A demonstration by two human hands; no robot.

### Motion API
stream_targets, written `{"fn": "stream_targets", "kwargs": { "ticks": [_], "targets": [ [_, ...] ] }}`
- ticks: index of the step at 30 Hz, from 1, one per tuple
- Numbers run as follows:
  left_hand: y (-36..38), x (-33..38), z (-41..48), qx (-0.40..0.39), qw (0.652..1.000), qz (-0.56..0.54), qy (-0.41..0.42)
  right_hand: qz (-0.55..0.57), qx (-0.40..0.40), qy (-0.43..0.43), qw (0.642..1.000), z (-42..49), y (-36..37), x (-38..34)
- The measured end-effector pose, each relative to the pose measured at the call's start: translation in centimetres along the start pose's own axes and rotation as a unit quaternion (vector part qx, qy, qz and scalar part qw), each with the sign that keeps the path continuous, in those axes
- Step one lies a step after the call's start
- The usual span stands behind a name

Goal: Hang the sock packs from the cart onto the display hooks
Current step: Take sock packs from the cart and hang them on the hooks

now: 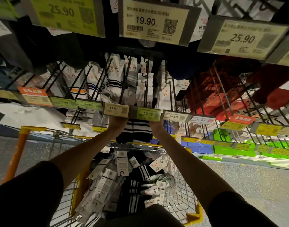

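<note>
Both my arms reach up over the cart to the middle row of display hooks. My left hand (117, 123) and my right hand (156, 125) sit just under the 13.90 price tags (116, 109), which hide the fingers. Between the hands hangs a black sock pack with white stripes (134, 130); its top is behind the tags, so I cannot tell whether the hands hold it. Below, the yellow wire cart (181, 190) holds several more sock packs (124, 174), black striped and white carded ones. White striped sock packs (115, 74) hang on the hooks (126, 79) above.
Large price tags of the upper row (154, 22) hang close overhead. Red socks (222, 95) fill the hooks to the right, and green and blue boxes (225, 149) lie on the low shelf. The cart's orange handle post (17, 153) stands at the left over speckled floor (255, 185).
</note>
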State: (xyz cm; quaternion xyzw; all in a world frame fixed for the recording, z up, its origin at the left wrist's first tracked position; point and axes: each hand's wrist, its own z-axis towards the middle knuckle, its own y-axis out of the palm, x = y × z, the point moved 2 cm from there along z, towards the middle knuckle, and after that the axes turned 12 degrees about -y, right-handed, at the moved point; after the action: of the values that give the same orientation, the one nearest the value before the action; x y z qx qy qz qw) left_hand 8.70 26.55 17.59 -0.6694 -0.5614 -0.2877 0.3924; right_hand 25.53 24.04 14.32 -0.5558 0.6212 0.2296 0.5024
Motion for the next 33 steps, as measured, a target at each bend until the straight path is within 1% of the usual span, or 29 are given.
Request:
{"fn": "stream_targets", "kwargs": {
  "ticks": [2,3,4,5,6,7,8,9,11,12,15,17,18,19,21,22,26,27,30,31,33],
  "targets": [
    [-0.3,-0.2,-0.1,0.017,1.0,-0.001,0.011,0.033,-0.026,0.028,0.999,-0.5,0.0,-0.4],
    [-0.7,-0.4,-0.2,0.02,1.0,0.016,0.011,0.016,-0.029,0.023,0.999,-0.8,-0.3,-0.7],
    [-1.0,-0.5,-0.4,0.024,0.998,0.054,0.014,-0.029,-0.027,-0.012,0.999,-0.6,-0.4,-0.6],
    [-1.6,-0.9,-0.3,0.028,0.994,0.1,0.018,-0.056,0.007,-0.047,0.997,-0.4,-0.4,-0.5],
    [-2.1,-1.2,-0.3,0.026,0.99,0.138,0.026,-0.073,0.026,-0.07,0.995,-0.4,-0.1,-0.2],
    [-2.6,-1.7,-0.4,0.02,0.986,0.16,0.034,-0.097,0.028,-0.076,0.992,-0.6,0.1,0.3],
    [-3.1,-2.2,-0.5,0.009,0.985,0.167,0.038,-0.106,0.022,-0.07,0.992,-0.8,0.4,1.2],
    [-3.5,-2.6,-0.9,-0.001,0.986,0.164,0.038,-0.074,0.02,-0.038,0.996,-1.3,0.6,1.9],
    [-4.2,-3.4,-1.8,-0.014,0.988,0.153,0.027,-0.059,0.012,-0.014,0.998,-3.7,0.2,2.2],
    [-4.6,-3.8,-2.2,-0.026,0.988,0.149,0.028,-0.046,-0.005,0.0,0.999,-4.8,0.2,2.3],
    [-5.2,-4.4,-3.7,-0.102,0.987,0.118,0.048,-0.014,-0.118,0.041,0.992,-7.3,1.1,2.8],
    [-5.1,-4.8,-4.6,-0.151,0.985,0.071,0.05,0.03,-0.132,0.081,0.987,-8.7,2.3,2.9],
    [-5.0,-5.1,-5.0,-0.166,0.984,0.047,0.036,0.037,-0.128,0.086,0.987,-9.6,2.7,2.6],
    [-4.8,-5.2,-5.5,-0.17,0.984,0.033,0.026,0.044,-0.115,0.07,0.99,-9.9,3.1,2.9],
    [-4.5,-5.4,-6.5,-0.166,0.986,0.016,0.014,0.034,-0.091,0.002,0.995,-11.3,3.2,2.7],
    [-4.5,-5.6,-6.7,-0.161,0.987,0.014,0.015,0.04,-0.081,-0.023,0.996,-11.9,3.1,2.6],
    [-4.9,-5.9,-7.3,-0.134,0.99,0.046,0.025,0.101,-0.031,-0.052,0.993,-13.6,2.8,2.4],
    [-4.8,-5.9,-7.4,-0.129,0.991,0.037,0.03,0.117,-0.026,-0.054,0.991,-13.8,2.7,2.3],
    [-4.9,-5.9,-7.7,-0.127,0.99,-0.051,-0.019,0.18,-0.011,-0.017,0.984,-14.2,1.9,1.8],
    [-5.1,-5.9,-7.7,-0.127,0.99,-0.056,-0.023,0.192,0.0,0.007,0.981,-14.3,1.4,1.9],
    [-6.0,-6.0,-7.7,-0.118,0.993,-0.024,0.002,0.216,0.022,0.043,0.975,-14.1,0.4,2.6]
  ]
}}
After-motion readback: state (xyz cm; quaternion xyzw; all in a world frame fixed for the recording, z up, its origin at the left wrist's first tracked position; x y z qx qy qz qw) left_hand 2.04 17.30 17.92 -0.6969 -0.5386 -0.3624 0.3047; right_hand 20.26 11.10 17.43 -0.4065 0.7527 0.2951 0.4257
